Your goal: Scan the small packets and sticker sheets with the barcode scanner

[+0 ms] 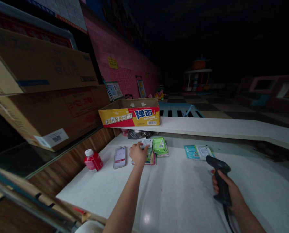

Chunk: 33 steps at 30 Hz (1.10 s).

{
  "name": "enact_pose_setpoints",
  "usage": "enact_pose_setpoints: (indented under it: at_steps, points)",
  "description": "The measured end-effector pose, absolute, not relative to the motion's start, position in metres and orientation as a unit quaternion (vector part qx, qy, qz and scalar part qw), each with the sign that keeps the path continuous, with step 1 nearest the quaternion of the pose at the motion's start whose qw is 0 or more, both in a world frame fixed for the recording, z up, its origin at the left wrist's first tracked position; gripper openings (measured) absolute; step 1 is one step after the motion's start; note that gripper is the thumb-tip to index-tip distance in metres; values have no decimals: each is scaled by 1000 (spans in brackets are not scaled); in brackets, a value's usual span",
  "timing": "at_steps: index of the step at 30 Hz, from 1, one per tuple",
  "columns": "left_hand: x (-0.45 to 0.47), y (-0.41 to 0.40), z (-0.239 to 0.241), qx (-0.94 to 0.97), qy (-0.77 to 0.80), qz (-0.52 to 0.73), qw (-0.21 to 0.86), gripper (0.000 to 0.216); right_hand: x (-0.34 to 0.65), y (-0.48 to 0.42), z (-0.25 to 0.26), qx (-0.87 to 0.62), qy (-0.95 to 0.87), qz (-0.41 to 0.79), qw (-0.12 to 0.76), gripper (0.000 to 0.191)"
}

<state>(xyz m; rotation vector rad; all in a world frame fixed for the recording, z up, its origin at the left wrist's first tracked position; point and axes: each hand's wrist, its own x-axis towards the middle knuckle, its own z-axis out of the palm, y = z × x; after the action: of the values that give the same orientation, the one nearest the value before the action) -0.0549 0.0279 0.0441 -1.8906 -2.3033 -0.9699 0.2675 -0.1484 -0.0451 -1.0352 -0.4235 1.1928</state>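
Note:
My left hand [138, 153] reaches forward over the white counter [178, 187] and its fingers are closed on a small packet from a stack of flat packets [151, 156]. A pile of green packets [160, 146] lies just right of that stack. My right hand [228, 191] grips the handle of a black barcode scanner [219, 176], whose head points toward the far side of the counter. Two light blue and white packets [198, 151] lie ahead of the scanner.
A phone [120, 157] lies left of my left hand, and a red bottle with a white cap [93, 160] stands further left. An open yellow and red carton [131, 112] sits on the raised shelf [219, 127]. Large cardboard boxes [44, 97] are stacked at left.

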Motion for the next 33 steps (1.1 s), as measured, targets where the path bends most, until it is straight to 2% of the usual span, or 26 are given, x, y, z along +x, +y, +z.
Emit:
enact_pose_setpoints:
  at_steps: [7, 13, 17, 22, 29, 33]
  points:
    - [-15, 23, 47, -694, -591, -411, 14, 19, 266, -147, -37, -464, -180, 516, 697, 52]
    - [60, 4, 22, -782, -469, -399, -99, 15, 271, -144, -36, -455, -168, 491, 724, 47]
    - [111, -2, -4, -821, -423, -345, -170, 18, 273, -142, -34, -450, -127, 457, 757, 45]
    - [164, 3, -19, -819, -469, -265, -198, 17, 276, -141, -34, -430, -95, 438, 783, 41]
    - [206, 3, -21, -767, -571, -239, -168, 24, 275, -138, -31, -434, -91, 436, 783, 43]
    - [212, 6, -27, -749, -589, -243, -183, 17, 275, -138, -28, -433, -95, 436, 783, 42]
